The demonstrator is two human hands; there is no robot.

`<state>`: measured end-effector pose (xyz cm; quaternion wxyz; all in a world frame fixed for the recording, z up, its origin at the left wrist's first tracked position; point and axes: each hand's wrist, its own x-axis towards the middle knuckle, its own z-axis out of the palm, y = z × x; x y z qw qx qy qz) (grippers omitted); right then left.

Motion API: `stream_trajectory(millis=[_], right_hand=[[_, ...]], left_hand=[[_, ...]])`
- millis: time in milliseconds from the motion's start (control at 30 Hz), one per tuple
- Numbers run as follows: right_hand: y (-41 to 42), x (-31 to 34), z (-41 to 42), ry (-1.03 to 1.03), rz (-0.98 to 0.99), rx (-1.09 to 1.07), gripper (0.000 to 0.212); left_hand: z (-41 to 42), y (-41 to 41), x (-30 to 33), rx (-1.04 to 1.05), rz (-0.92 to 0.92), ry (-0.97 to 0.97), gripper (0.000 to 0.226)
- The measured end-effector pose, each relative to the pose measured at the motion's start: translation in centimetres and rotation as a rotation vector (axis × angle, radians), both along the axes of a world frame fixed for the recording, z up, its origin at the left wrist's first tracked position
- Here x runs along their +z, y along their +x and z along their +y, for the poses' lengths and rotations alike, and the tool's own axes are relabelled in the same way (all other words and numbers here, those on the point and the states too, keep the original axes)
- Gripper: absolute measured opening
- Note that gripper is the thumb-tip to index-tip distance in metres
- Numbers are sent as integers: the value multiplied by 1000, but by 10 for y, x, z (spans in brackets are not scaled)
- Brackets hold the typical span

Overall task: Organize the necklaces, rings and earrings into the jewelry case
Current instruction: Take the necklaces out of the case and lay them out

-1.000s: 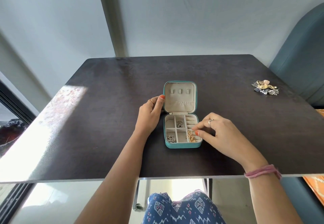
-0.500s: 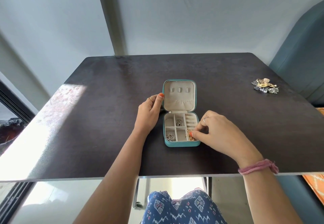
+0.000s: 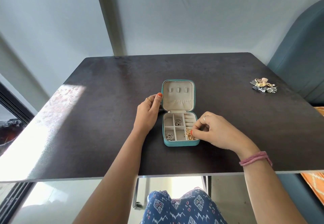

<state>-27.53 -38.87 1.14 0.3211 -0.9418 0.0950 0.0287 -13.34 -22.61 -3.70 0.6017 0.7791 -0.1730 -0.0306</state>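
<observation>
Right hand (image 3: 216,132) fingers pinch the gold chain (image 3: 189,134) in the case (image 3: 180,143) (near-right slot); left hand (image 3: 149,115) rests loosely against the lid.

Both forearms reach in from the near edge of the table, bare to the elbow. The left hand (image 3: 148,114) sits toward the table's middle, thumb pointing to the far edge with its orange-painted nail up, fingers loosely curved; a thin ring shows on one finger. Whether those fingers press on anything cannot be told. The right hand (image 3: 217,132) lies nearer the near edge and to the right, back of the hand up, wrist bent inward, fingers curled. Its thumb and forefinger meet in a pinch at the orange nail tips. A ring sits on one finger, and a pink thread band wraps the right wrist
</observation>
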Motion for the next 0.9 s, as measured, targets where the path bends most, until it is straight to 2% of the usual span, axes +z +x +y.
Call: stream_trajectory(millis=[167, 400, 667, 800, 900], right_hand=[[-5, -3, -5, 27, -71, 18, 4], [0, 6, -1, -118, -28, 281, 24], [6, 11, 4, -312, 17, 351, 24], [7, 10, 2, -269, -7, 356, 20], [7, 7, -3, -120, -55, 326, 19]], left_hand=[[0, -1, 1, -8, 18, -45, 28], [0, -1, 2, -12, 13, -50, 25], [-1, -1, 2, -14, 20, -57, 24], [0, -2, 2, -19, 23, -68, 20], [0, -3, 4, -21, 19, -73, 19]])
